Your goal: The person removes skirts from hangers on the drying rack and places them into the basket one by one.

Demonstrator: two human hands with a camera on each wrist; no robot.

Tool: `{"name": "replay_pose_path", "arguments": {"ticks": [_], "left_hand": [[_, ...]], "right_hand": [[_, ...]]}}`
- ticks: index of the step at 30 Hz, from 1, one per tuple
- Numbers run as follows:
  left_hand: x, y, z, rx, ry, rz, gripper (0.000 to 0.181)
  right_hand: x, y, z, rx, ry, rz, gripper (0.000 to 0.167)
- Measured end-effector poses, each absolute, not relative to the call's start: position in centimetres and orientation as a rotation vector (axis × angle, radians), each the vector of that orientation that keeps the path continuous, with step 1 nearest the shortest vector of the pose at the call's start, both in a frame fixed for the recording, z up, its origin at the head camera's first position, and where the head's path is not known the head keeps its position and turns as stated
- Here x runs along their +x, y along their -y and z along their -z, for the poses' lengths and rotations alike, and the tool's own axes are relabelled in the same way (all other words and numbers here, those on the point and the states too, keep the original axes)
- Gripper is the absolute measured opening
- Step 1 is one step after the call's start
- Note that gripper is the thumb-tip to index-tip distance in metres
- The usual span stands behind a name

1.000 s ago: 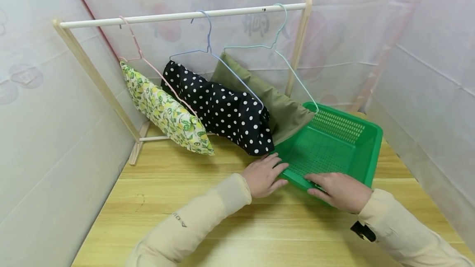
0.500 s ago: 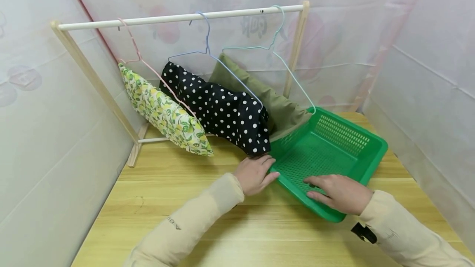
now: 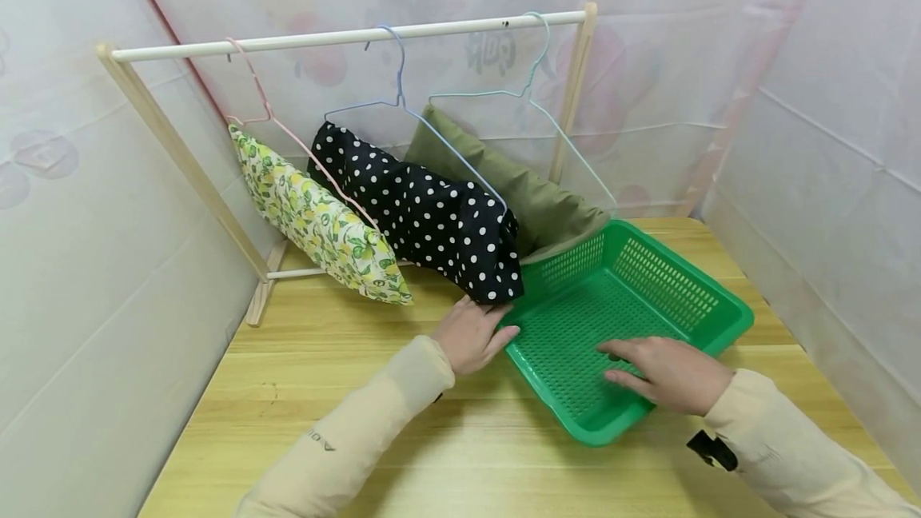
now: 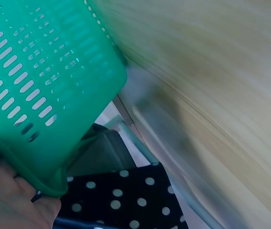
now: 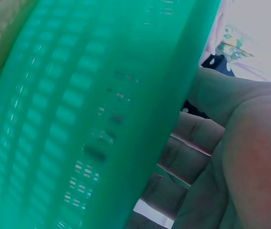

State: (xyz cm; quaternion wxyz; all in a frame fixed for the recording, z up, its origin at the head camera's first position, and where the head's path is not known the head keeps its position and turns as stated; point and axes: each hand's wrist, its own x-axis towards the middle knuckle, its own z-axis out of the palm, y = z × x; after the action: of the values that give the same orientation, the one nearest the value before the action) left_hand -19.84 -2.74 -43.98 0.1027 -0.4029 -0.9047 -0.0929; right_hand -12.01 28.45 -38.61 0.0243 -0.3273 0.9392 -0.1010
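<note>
A green perforated plastic basket (image 3: 568, 342) sits on the table, turned with one corner toward me. My left hand (image 3: 471, 336) is at its left corner, fingers extended at the rim and partly hidden under a black polka-dot fabric piece (image 3: 424, 206). My right hand (image 3: 669, 374) lies over the near right rim, fingers reaching inside, with thumb and forefinger apart. In the right wrist view, its fingers (image 5: 187, 152) show beyond the basket's wall. An olive fabric piece (image 3: 540, 202) hangs against the basket's far left side.
A wooden rack with a white rail (image 3: 309, 40) stands behind. From it hang a pink hanger (image 3: 259, 90), a blue hanger (image 3: 400, 82) and a mint hanger (image 3: 532, 70). Lemon-print fabric (image 3: 316, 222) hangs at left. Pale curtains (image 3: 827, 142) surround the table.
The basket has turned, its near corner swinging left and toward me, its right side coming nearer. My left hand has shifted left; my right hand has stayed almost in place over the rim.
</note>
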Motion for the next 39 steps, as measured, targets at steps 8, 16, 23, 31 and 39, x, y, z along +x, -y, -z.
{"name": "replay_pose_path", "arguments": {"ticks": [8, 16, 23, 31, 39], "left_hand": [[-19.8, 4.3, 43.8, -1.157, 2.719, 0.276, 0.060], [-20.0, 5.9, 43.7, -1.131, 2.705, 0.334, 0.052], [-20.2, 7.1, 43.9, -1.090, 2.621, 0.397, 0.033], [-20.1, 8.3, 43.9, -0.982, 2.615, 0.531, 0.025], [-19.7, 9.2, 43.4, -0.897, 2.588, 0.576, 0.033]], "right_hand": [[-12.3, -29.1, 38.3, -0.937, -2.925, 0.301, 0.047], [-12.9, -30.3, 38.0, -0.886, -2.963, 0.308, 0.042], [-13.4, -31.6, 38.2, -0.867, -2.991, 0.331, 0.040], [-14.1, -33.1, 38.8, -0.816, -3.000, 0.363, 0.043], [-14.8, -34.8, 39.2, -0.830, -3.107, 0.402, 0.037]]}}
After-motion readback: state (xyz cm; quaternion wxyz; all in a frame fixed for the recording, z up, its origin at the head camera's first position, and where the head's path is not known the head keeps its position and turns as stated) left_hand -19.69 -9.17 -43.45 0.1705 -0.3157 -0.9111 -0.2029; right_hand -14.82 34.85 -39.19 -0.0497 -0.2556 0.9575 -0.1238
